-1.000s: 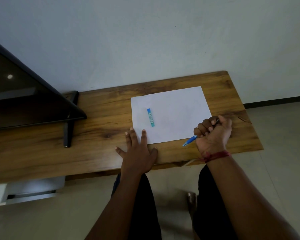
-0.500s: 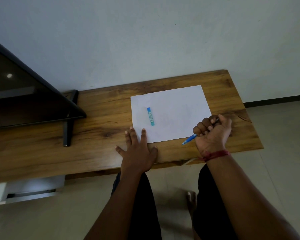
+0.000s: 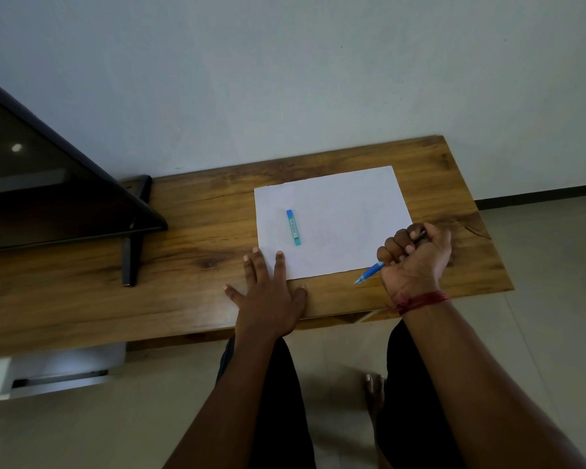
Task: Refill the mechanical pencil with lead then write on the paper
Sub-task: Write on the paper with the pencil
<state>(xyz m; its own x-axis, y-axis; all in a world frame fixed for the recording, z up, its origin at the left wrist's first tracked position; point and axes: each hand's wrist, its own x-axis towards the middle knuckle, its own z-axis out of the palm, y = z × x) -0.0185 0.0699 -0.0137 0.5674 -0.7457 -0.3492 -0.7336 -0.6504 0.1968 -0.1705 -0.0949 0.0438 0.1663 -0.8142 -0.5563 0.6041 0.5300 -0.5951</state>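
Observation:
A white sheet of paper (image 3: 339, 218) lies on the wooden table (image 3: 190, 231). On its left part rests a small blue-green lead case (image 3: 293, 228), lying lengthwise. My right hand (image 3: 416, 262) is closed in a fist around a blue mechanical pencil (image 3: 369, 275); its tip points down-left, just off the paper's near right corner, and its dark back end sticks out by my thumb. My left hand (image 3: 268, 292) lies flat with fingers spread, fingertips on the paper's near left corner.
A dark monitor (image 3: 48, 198) on a black stand (image 3: 132, 238) fills the table's left side. The table's near edge runs just under my wrists; its right end is beyond my right hand. A white unit (image 3: 55, 370) sits under the table. A pale wall is behind.
Hardly anything differs; both hands hold their places and the pencil stays in my right fist. The view has shifted very slightly.

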